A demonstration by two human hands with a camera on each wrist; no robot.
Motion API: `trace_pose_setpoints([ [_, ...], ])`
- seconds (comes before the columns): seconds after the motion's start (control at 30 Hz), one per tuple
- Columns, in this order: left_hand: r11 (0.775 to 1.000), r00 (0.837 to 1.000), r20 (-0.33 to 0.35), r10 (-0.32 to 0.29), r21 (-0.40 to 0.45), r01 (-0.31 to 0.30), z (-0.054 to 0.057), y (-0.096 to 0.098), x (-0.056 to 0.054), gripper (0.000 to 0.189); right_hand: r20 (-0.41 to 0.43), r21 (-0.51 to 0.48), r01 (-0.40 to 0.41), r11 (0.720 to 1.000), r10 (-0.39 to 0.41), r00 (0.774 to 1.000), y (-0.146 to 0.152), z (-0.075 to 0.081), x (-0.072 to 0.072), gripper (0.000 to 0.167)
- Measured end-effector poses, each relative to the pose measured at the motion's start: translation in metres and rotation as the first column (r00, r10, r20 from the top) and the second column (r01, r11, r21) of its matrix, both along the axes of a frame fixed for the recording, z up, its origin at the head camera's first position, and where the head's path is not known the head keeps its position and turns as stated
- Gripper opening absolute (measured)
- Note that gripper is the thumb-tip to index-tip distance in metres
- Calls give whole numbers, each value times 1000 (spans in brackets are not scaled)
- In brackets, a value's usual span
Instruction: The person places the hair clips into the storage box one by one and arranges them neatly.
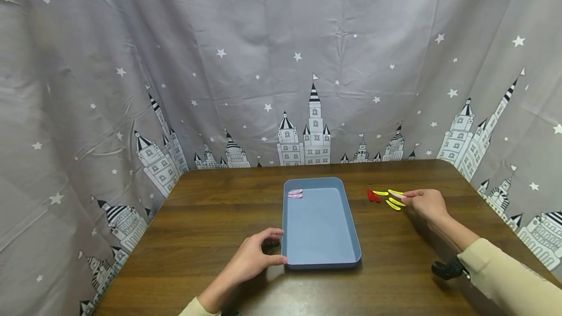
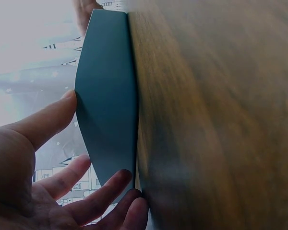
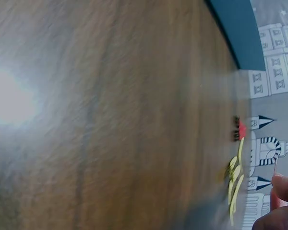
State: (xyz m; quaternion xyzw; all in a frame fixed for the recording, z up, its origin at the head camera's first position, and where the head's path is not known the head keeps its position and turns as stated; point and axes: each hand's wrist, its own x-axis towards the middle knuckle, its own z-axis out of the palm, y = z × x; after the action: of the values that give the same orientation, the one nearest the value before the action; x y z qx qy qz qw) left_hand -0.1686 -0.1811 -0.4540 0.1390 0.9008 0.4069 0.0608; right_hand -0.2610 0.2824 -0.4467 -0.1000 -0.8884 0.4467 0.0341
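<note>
Worktop (image 1: 202, 218), castle-print curtain (image 1: 373, 28) behind. Right hand (image 1: 428, 204) pinches pink clip (image 1: 396, 195) near yellow clips (image 1: 397, 202), likely mid-pickup; left hand (image 1: 254, 256), fingers spread, touches tray (image 1: 322, 228). Next probably calls for a trayward carry.

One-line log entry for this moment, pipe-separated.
left hand: touching tray, left side | right hand: pinching pink clip near yellow clips | two pink clips: tray's far left corner | red clips: right of tray

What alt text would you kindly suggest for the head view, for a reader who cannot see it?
A person's right hand pinches a pink hair clip near yellow clips and red clips on a wooden table, while the left hand touches a blue tray holding two pink clips. Behind hangs a grey curtain with castles and stars.
</note>
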Motion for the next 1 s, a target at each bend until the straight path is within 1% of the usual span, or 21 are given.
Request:
trace_pose_setpoints([
  [0.1,1000,1000,5,2,1,-2,0,0,0,62,10,-28,-14,999,15,1000,-5,5,-2,35],
  [0.33,1000,1000,8,0,5,0,-1,0,-1,62,11,-4,-58,998,58,998,-19,16,-4,35],
  [0.53,1000,1000,10,-5,6,5,-1,-1,-1,62,22,-36,-80,996,81,996,-29,23,-10,35],
  [0.7,1000,1000,10,-6,5,6,-1,-1,-1,62,37,-66,-96,993,98,994,-40,32,-14,33],
  [0.8,1000,1000,6,-5,5,5,0,0,-1,62,31,-81,-112,990,115,993,-47,37,-16,33],
  [1.0,1000,1000,4,-6,8,6,0,0,-1,62,57,-114,-135,984,142,988,-58,42,-19,33],
])
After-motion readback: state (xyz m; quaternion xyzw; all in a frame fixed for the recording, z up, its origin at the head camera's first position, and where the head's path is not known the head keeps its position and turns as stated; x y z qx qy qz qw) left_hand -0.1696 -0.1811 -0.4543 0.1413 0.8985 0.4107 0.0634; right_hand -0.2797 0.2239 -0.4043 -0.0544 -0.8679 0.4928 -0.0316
